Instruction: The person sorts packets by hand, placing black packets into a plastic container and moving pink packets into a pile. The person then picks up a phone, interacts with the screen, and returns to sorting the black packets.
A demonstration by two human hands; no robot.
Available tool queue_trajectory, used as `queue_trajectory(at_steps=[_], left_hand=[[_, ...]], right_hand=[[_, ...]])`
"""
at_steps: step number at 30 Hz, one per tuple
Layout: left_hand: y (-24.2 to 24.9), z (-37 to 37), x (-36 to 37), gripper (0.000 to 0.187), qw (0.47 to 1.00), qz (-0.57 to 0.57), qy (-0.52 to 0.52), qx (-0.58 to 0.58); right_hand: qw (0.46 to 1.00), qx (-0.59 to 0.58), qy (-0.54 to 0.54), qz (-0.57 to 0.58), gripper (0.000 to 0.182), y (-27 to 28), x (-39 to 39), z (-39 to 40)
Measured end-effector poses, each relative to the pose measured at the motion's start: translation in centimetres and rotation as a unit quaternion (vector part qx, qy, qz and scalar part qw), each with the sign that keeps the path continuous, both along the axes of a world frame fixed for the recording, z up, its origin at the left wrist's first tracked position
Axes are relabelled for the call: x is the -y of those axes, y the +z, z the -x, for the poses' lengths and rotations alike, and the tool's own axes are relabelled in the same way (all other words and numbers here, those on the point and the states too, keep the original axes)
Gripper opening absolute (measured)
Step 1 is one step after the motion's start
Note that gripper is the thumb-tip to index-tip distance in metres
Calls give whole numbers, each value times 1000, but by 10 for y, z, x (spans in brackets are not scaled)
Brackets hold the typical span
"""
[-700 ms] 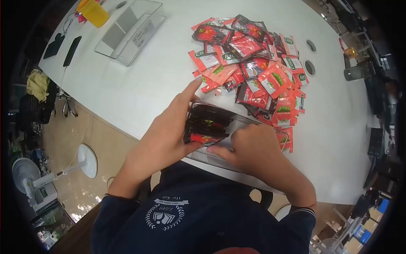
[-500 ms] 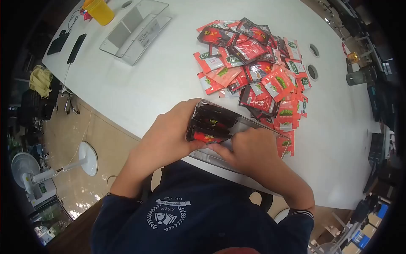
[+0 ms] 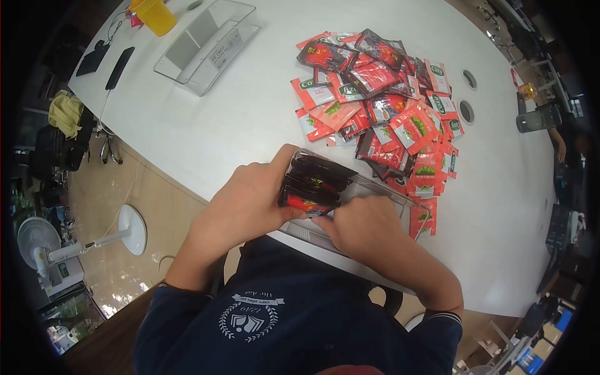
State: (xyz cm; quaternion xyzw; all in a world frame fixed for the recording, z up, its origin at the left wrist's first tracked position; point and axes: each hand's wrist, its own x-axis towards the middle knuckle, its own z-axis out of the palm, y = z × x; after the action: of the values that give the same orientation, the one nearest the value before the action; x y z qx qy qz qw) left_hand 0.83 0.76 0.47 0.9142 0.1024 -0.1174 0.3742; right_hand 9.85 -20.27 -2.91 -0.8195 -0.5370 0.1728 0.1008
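A clear plastic holder [image 3: 374, 186] is at the table's near edge, in front of my body. Several black-and-red sachets [image 3: 317, 179] stand packed in its left end. My left hand [image 3: 247, 200] is closed around that end, with the thumb at the front wall near the sachets. My right hand [image 3: 370, 225] reaches into the holder, its fingers curled at the right edge of the front sachet and its thumb low by the front wall. Its fingertips are partly hidden. Just beyond lies a loose pile of red and black sachets [image 3: 378, 80], some marked Cozy.
A second clear holder [image 3: 215, 61] with a label stands at the back left, near a yellow container [image 3: 154, 15]. Round holes [image 3: 466, 112] pierce the white table [image 3: 500, 206] on the right. A white fan [image 3: 40, 244] stands on the floor at left.
The view has shifted slightly. My right hand has moved a little, its thumb drawing in toward the front sachet; my left hand keeps its hold on the holder.
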Motion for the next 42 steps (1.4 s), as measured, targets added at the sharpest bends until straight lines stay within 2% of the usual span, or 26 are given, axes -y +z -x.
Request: queue_trajectory(at_steps=[2,5,8,11,14,17,19,20,21,22,24,26,27,30,31,35,38,40,42], left_hand=[[-3,-1,-2,87,1000,2,-12,-10],[-8,-2,-4,80,997,30,-42,53],[-8,-4,0,75,998,29,-34,35],[-9,-5,3,71,998,27,-26,44],[-2,-8,5,66,999,24,-15,24],[-1,-10,6,64,1000,7,-14,21],[-2,-9,6,63,1000,15,-12,23],[-1,-9,5,63,1000,16,-12,22],[-2,-9,5,64,1000,16,-14,21],[-3,-8,4,65,1000,14,-17,20],[-5,-10,4,68,1000,17,-19,17],[-8,-10,4,72,999,29,-16,10],[-8,-10,4,73,999,23,-22,10],[-10,-10,3,75,1000,13,-22,5],[-9,-11,2,74,1000,13,-22,-1],[-6,-11,4,74,1000,15,-19,-9],[-11,-10,2,73,999,30,-28,26],[-13,-9,2,72,999,37,-23,32],[-13,-10,2,72,998,38,-22,33]], right_hand=[[999,-20,-11,24,57,1,-2,1],[999,-30,-25,34,55,3,-3,2],[998,-44,-23,33,54,0,-1,2],[992,-85,-4,93,46,10,-4,-3],[994,-95,39,-26,56,11,9,-9],[993,-67,78,-61,54,60,33,-42],[996,-83,14,-6,48,87,42,-77],[977,-172,-129,-11,46,94,38,-92],[985,-6,-134,-107,40,79,37,-110],[975,74,-115,-178,37,61,29,-124],[919,229,-75,-313,31,28,13,-138],[944,246,-44,-214,20,9,1,-135],[954,251,-27,-163,21,4,-3,-133],[937,285,13,-203,19,0,-6,-131],[943,261,15,-208,18,7,-3,-131],[911,187,1,-368,26,38,16,-135],[915,69,-49,-394,22,76,40,-114],[894,-14,-51,-445,12,79,51,-99],[870,-80,-47,-484,9,79,57,-89]])
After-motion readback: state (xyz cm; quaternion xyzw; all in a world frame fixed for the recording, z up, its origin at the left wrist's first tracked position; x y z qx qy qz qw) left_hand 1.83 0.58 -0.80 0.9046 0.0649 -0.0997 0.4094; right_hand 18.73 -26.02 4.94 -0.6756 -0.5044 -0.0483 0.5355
